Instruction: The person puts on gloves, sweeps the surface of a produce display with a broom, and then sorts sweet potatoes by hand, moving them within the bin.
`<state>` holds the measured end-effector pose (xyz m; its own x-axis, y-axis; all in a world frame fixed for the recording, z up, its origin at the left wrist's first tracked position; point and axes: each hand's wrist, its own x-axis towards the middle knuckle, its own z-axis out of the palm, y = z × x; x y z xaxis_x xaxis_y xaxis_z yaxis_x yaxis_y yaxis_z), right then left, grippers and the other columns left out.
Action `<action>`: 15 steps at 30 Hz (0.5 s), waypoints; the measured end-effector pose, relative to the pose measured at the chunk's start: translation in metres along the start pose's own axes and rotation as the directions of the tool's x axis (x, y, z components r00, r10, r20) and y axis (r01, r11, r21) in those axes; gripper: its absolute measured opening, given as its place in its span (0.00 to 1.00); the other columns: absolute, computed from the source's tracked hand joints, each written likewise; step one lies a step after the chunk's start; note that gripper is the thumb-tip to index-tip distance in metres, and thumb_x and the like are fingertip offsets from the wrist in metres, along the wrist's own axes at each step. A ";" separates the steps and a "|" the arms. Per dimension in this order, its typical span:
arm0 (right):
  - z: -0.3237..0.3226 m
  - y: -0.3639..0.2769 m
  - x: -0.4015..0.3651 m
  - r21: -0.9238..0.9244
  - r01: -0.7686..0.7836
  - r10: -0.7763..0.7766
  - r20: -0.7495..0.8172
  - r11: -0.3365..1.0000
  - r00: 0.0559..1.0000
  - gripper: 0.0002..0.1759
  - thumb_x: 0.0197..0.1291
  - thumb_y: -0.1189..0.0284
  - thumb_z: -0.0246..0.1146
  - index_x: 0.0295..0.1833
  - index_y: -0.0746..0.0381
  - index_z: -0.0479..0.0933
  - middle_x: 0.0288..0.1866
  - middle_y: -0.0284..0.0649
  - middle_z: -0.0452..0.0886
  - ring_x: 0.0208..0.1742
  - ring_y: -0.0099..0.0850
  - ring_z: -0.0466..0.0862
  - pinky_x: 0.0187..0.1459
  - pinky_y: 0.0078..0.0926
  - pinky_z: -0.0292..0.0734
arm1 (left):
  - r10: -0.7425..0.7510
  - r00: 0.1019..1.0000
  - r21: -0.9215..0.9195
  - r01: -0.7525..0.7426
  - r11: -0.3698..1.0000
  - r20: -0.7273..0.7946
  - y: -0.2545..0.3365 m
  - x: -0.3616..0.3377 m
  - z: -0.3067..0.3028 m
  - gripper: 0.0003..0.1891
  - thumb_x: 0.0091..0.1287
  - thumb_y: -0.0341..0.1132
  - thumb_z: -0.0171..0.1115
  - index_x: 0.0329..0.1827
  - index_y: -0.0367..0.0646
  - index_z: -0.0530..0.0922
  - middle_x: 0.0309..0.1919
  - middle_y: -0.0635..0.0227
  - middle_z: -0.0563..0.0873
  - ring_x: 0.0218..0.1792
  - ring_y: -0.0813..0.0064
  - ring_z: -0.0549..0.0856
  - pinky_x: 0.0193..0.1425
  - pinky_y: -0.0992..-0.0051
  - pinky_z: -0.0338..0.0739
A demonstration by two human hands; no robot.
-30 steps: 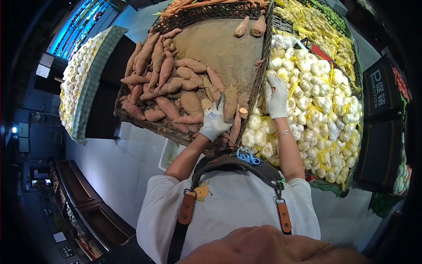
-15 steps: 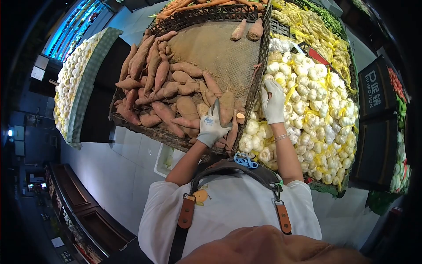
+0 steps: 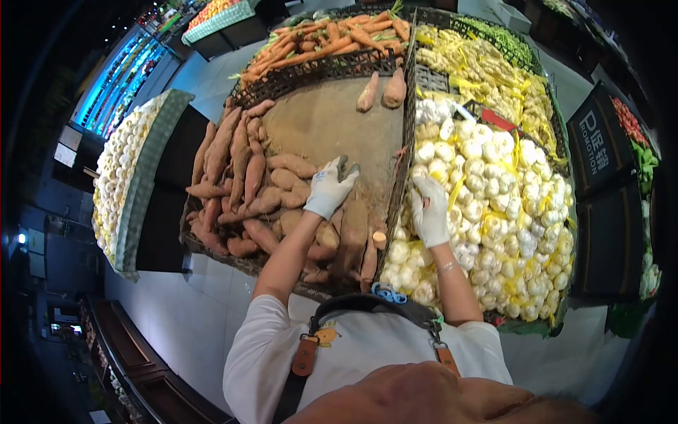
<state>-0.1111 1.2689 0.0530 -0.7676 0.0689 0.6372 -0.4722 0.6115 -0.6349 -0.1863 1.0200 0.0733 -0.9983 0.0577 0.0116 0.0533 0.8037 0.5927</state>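
My left hand [image 3: 332, 189], in a white glove with grey fingertips, reaches over the right side of a heap of sweet potatoes [image 3: 240, 152]. Its fingers are apart, and no held sweet potato shows. What lies under the palm is hidden. Nearer to me, a large sweet potato [image 3: 354, 230] and one with a pale cut end [image 3: 380, 240] lie by the crate divider. My right hand [image 3: 431, 212], also gloved, is beside the black divider [image 3: 404, 166], over the garlic bulbs [image 3: 487, 205]. Its fingers are loosely bent with a gap to the thumb, and nothing shows between them.
Carrots [image 3: 325, 46] fill the bin at the back. Two sweet potatoes [image 3: 395, 90] lie apart near the divider. Ginger [image 3: 494, 63] in yellow netting is beyond the garlic. Another garlic stand [image 3: 127, 180] is at left; a dark promotion board [image 3: 600, 141] is at right.
My left hand has moved forward from the near sweet potatoes. My right hand's fingers have bent more. The camera view has tilted up, showing more of the carrots.
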 end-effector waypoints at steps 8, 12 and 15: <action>-0.003 0.001 0.001 0.025 -0.070 0.069 0.067 0.997 0.995 0.15 0.60 0.77 0.61 0.53 0.66 0.77 0.47 0.53 0.81 0.55 0.57 0.76 0.60 0.47 0.70 | -0.291 0.953 -0.012 0.293 0.956 0.084 0.025 0.177 0.033 0.55 0.57 0.63 0.64 0.78 0.35 0.52 0.75 0.44 0.60 0.73 0.50 0.65 0.75 0.63 0.62; -0.006 0.002 0.002 0.041 -0.070 0.066 0.093 0.997 0.994 0.16 0.58 0.79 0.62 0.54 0.66 0.77 0.48 0.52 0.80 0.55 0.57 0.76 0.60 0.47 0.71 | -0.297 0.955 0.072 0.297 0.952 -0.019 0.040 0.216 0.048 0.51 0.56 0.60 0.66 0.76 0.38 0.57 0.74 0.45 0.62 0.71 0.50 0.68 0.72 0.59 0.67; -0.007 0.002 0.003 0.038 -0.065 0.060 0.111 0.997 0.992 0.17 0.58 0.79 0.63 0.54 0.66 0.76 0.48 0.51 0.80 0.54 0.57 0.76 0.61 0.48 0.71 | -0.308 0.949 0.195 0.291 0.937 0.066 0.047 0.225 0.042 0.44 0.54 0.58 0.68 0.70 0.41 0.67 0.71 0.47 0.67 0.67 0.49 0.74 0.67 0.58 0.72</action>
<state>-0.1110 1.2761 0.0568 -0.8381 0.0178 0.5453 -0.4373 0.5757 -0.6909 -0.4077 1.0960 0.0699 -0.9622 -0.1541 -0.2245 -0.2354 0.8850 0.4018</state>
